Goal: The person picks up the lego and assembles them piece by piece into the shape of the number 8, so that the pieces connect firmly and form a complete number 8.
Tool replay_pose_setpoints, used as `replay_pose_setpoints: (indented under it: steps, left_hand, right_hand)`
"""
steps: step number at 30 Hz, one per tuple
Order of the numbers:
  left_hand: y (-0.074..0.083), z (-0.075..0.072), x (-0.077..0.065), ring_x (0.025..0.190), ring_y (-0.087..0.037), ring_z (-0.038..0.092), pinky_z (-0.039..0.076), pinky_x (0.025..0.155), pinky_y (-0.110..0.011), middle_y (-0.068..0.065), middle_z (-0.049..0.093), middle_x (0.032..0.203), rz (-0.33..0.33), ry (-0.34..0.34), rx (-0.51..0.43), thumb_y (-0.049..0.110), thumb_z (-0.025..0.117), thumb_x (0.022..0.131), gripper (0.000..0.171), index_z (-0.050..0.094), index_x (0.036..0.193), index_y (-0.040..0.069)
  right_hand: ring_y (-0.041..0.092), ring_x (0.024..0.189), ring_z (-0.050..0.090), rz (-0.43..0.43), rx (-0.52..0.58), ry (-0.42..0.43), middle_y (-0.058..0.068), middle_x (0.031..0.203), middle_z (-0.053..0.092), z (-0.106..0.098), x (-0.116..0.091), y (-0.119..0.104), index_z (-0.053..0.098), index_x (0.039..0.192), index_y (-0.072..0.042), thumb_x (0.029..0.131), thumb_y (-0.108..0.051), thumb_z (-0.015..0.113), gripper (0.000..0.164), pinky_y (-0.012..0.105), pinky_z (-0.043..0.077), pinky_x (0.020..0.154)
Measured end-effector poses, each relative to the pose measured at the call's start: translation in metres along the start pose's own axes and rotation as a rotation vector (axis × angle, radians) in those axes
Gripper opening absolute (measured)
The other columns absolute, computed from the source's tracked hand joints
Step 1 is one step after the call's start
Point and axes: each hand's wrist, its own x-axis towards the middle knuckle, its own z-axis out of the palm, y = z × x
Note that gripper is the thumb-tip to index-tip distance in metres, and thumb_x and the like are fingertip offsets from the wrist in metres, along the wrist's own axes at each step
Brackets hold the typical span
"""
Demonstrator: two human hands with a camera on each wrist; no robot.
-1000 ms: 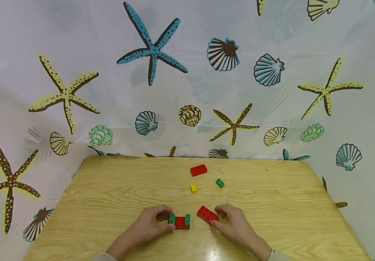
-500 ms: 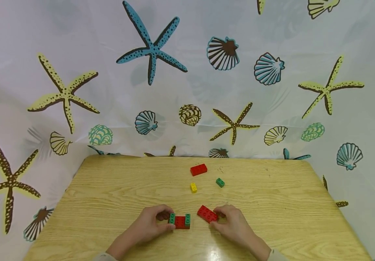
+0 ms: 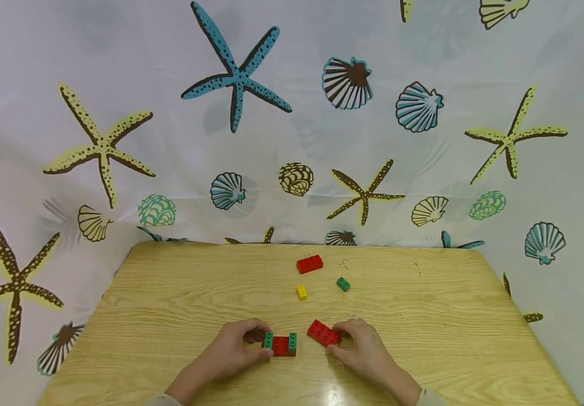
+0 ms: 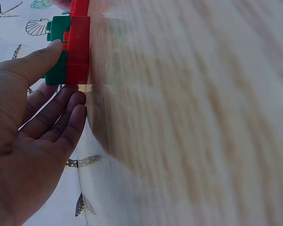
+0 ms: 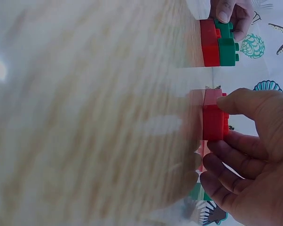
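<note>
A red building brick [image 3: 280, 347] lies flat on the table with one green brick [image 3: 268, 340] and another green brick [image 3: 292, 342] fixed across its two ends. My left hand [image 3: 236, 347] pinches its left end, thumb at the near side and fingers behind; the left wrist view shows the thumb on the near green brick [image 4: 56, 70]. To the right, apart from that assembly, a second red brick [image 3: 323, 333] sits at a slant, studs up. My right hand [image 3: 365, 349] pinches this brick's right end between thumb and fingers, as the right wrist view of the red brick [image 5: 213, 123] confirms.
Farther back on the wooden table [image 3: 195, 282] lie a loose red brick [image 3: 309, 264], a small yellow brick [image 3: 302, 292] and a small green brick [image 3: 343, 284]. Cloth [image 3: 292, 135] printed with starfish and shells hangs behind the table and along its sides.
</note>
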Motion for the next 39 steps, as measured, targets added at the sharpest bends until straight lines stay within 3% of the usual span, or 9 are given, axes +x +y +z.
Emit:
replay_pose_setpoints:
  steps: [7, 16, 25, 39]
  left_hand:
    - [0.002, -0.001, 0.0, 0.098, -0.012, 0.069, 0.059, 0.086, -0.029, 0.006, 0.074, 0.108, -0.001, -0.001, 0.012, 0.036, 0.084, 0.092, 0.036, 0.073, 0.119, 0.014]
    - [0.002, -0.001, -0.001, 0.098, -0.014, 0.07, 0.059, 0.085, -0.028, 0.006, 0.073, 0.108, 0.013, -0.001, 0.018, 0.037, 0.083, 0.092, 0.038, 0.073, 0.119, 0.013]
    - [0.001, -0.002, -0.001, 0.099, -0.015, 0.07, 0.059, 0.086, -0.029, 0.005, 0.073, 0.108, 0.022, -0.002, 0.01, 0.038, 0.083, 0.093, 0.039, 0.072, 0.12, 0.012]
    - [-0.003, -0.001, 0.0, 0.098, -0.012, 0.07, 0.059, 0.085, -0.027, 0.007, 0.074, 0.107, 0.026, -0.002, 0.008, 0.039, 0.083, 0.092, 0.04, 0.073, 0.12, 0.013]
  right_hand:
    - [0.02, 0.104, 0.067, -0.012, -0.011, 0.021, 0.004, 0.109, 0.076, 0.003, 0.001, -0.002, 0.076, 0.114, -0.005, 0.088, -0.019, 0.084, 0.031, 0.039, 0.058, 0.092]
    - [0.016, 0.098, 0.062, -0.028, -0.015, 0.013, 0.0, 0.104, 0.072, 0.004, 0.003, -0.003, 0.075, 0.109, -0.006, 0.085, -0.012, 0.08, 0.025, 0.033, 0.056, 0.085]
    - [0.016, 0.102, 0.063, -0.014, -0.006, 0.016, 0.001, 0.106, 0.07, 0.002, 0.005, -0.009, 0.074, 0.111, -0.007, 0.084, -0.011, 0.078, 0.028, 0.037, 0.057, 0.09]
    - [0.019, 0.1, 0.065, -0.072, 0.088, 0.023, -0.004, 0.105, 0.069, -0.003, 0.01, -0.02, 0.074, 0.112, -0.009, 0.082, -0.01, 0.076, 0.03, 0.03, 0.055, 0.087]
